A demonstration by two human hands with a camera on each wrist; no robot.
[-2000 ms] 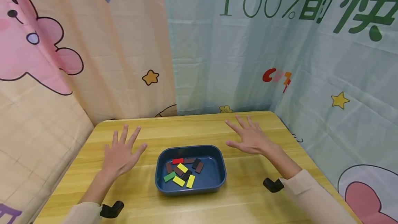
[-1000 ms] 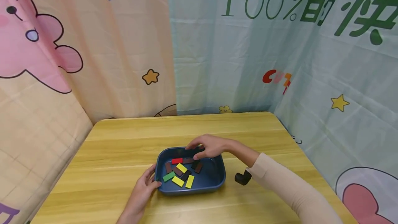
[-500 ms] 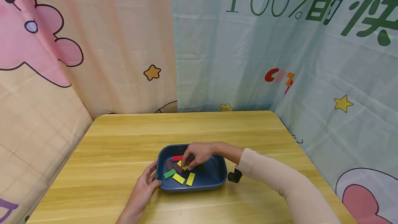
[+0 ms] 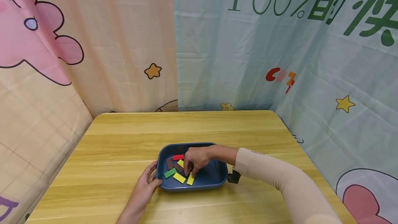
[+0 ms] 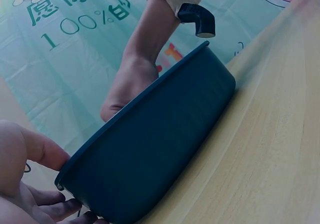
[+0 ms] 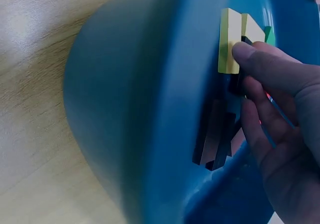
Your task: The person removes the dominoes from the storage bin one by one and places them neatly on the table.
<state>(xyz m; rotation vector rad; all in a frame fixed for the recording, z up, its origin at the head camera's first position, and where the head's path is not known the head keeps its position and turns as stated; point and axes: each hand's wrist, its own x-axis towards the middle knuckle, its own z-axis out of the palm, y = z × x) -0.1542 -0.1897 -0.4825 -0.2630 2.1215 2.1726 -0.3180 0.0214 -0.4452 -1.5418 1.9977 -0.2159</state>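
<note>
The left hand holds the left end of the blue box on the wooden table, thumb at the rim. The right hand reaches inside with bent fingers and only a small gap to the thumb. That thumb is right by a yellow block lying in the box; I cannot tell if the hand pinches anything. This looks like the picking step, getting one block. The next move calls for a small, careful pinch, with the box steady.

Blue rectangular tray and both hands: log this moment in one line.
Left hand: grips blue rectangular tray | Right hand: inside tray, thumb at a yellow rectangular block | Grip: unclear
</note>
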